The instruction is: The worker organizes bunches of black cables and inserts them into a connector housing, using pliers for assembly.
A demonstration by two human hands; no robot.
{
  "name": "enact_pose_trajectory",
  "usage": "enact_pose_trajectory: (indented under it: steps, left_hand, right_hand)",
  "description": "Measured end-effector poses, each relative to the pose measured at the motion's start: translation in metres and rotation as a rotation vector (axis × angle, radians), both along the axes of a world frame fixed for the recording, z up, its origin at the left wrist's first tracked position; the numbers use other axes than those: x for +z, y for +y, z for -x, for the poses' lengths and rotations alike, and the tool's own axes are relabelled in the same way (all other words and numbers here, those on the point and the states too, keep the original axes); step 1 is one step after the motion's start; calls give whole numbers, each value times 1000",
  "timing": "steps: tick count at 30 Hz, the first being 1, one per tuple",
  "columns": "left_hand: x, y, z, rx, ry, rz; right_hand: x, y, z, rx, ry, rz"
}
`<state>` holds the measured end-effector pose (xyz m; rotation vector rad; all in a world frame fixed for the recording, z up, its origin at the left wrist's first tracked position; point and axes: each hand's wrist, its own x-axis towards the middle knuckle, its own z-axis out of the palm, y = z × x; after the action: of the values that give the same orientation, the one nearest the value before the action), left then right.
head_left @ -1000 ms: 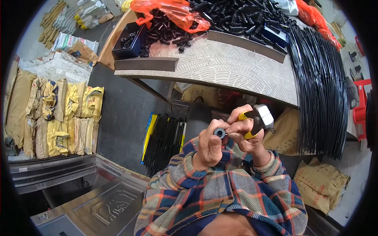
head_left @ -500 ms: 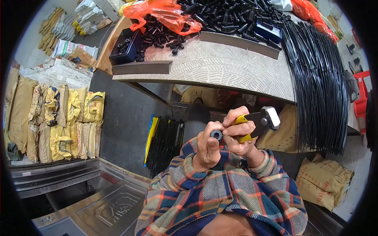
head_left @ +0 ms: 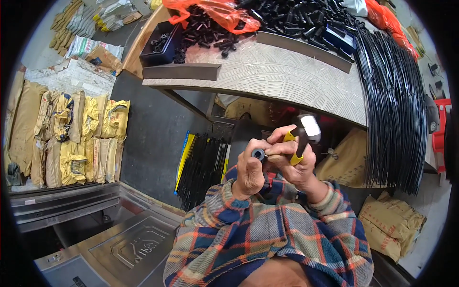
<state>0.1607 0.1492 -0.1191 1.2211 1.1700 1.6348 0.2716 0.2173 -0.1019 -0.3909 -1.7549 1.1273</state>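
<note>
My left hand (head_left: 249, 178) is closed around a short black tube-shaped fitting (head_left: 258, 153), its round open end turned up. Close against it, my right hand (head_left: 294, 165) grips pliers with yellow handles (head_left: 297, 159) and a broad, shiny metal head (head_left: 311, 126). The right thumb and fingertips pinch at the side of the fitting, where a thin pale bit shows between the hands; what it is I cannot make out. Both hands are held in front of my plaid jacket, off the near edge of the workbench (head_left: 287, 81).
Piles of black fittings (head_left: 296, 19) and an orange plastic bag (head_left: 210, 12) lie on the bench, with a dark bin (head_left: 160, 43) at left. Long black rods (head_left: 392, 100) hang over its right end. More rods (head_left: 203, 162) stand left of my legs; brown sacks (head_left: 392, 225) lie right.
The pliers' head has swung left and up, turning more upright. Both hands have shifted slightly up and left, still holding the fitting and the pliers.
</note>
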Motion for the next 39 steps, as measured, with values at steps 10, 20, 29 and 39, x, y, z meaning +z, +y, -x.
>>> enact_pose_trajectory:
  steps: [10,20,29,39]
  left_hand:
    - [-1,5,7,67,48,-76]
    - [2,-6,8,5,-15,58]
    - [2,-8,5,67,30,56]
    - [-5,-3,13,72,99,37]
  right_hand:
    - [44,16,-62,-103,-988,-826]
    - [62,16,-52,-226,-1171,-1033]
    - [90,21,-49,-133,-1276,-1395]
    - [41,27,-52,190,-1062,-809]
